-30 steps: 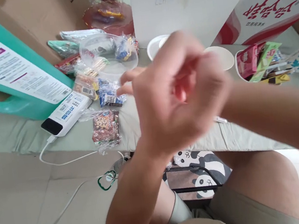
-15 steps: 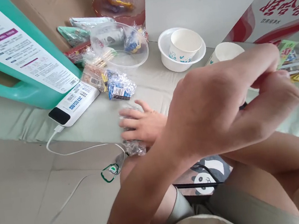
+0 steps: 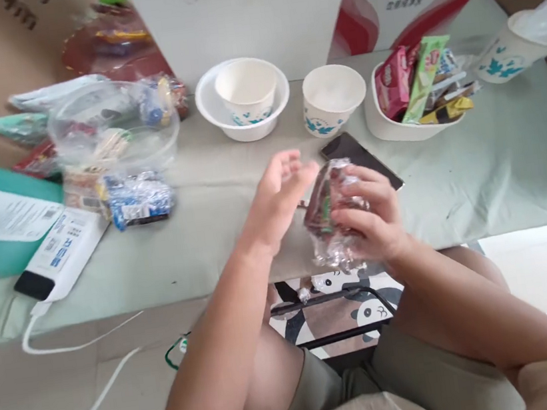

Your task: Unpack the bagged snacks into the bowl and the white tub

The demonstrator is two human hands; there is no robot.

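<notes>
My right hand (image 3: 373,215) is wrapped around a crinkly clear plastic snack packet (image 3: 322,215) with dark reddish-brown contents and a small green patch. It is held above the cloth-covered table (image 3: 217,239), near the front edge. My left hand (image 3: 279,194) is just left of the packet, its fingers apart and slightly curled, somewhat blurred, with nothing seen in it. Behind the packet lies a dark phone (image 3: 361,161), partly covered by my right hand.
A white bowl holding a paper cup (image 3: 246,91), another paper cup (image 3: 333,99) and a white container of snack sticks (image 3: 394,128) line the back. Left are a clear plastic bowl (image 3: 163,135), a blue packet (image 3: 139,199), a white power bank (image 3: 64,242) and a green jug (image 3: 8,253).
My arms were crossed, the right hand resting on clear plastic at the left. They have uncrossed; my right hand now holds the packet, and the left has opened beside it. The view has shifted right.
</notes>
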